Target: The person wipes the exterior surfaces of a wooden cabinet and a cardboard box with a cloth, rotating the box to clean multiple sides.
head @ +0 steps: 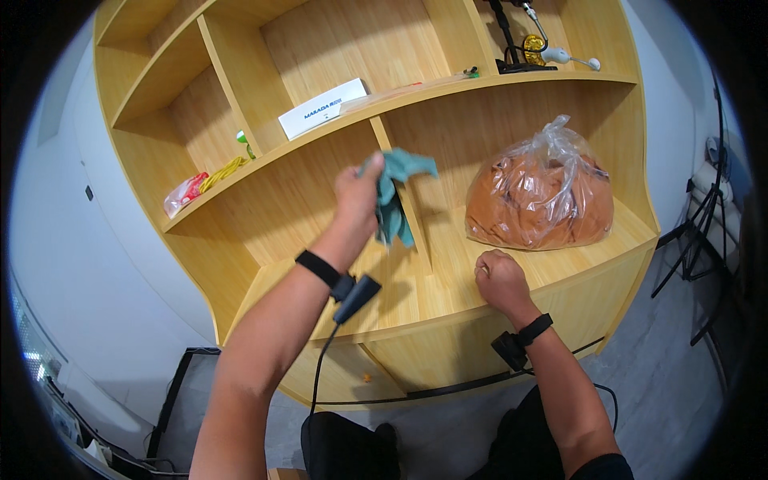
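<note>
My left hand (358,191) grips a teal cloth (396,225), which hangs in loose folds beside the upright divider (411,216) of a light wooden shelf unit. The hand is raised above the lower ledge, and its fingers are partly hidden from me. My right hand (503,282) is at the ledge (447,282), curled into a loose fist with nothing visible in it. Just behind that hand sits a knotted clear plastic bag (543,192) filled with brown-orange fabric. Each wrist wears a black strap with a small device and a cable.
On the middle shelf lie a white printed box (323,109), a yellow cord (223,174) and a red-and-clear packet (185,195). A black stand (509,45) occupies the upper right compartment. Cabinet doors (441,351) front the unit below. A black tripod (708,222) stands at right.
</note>
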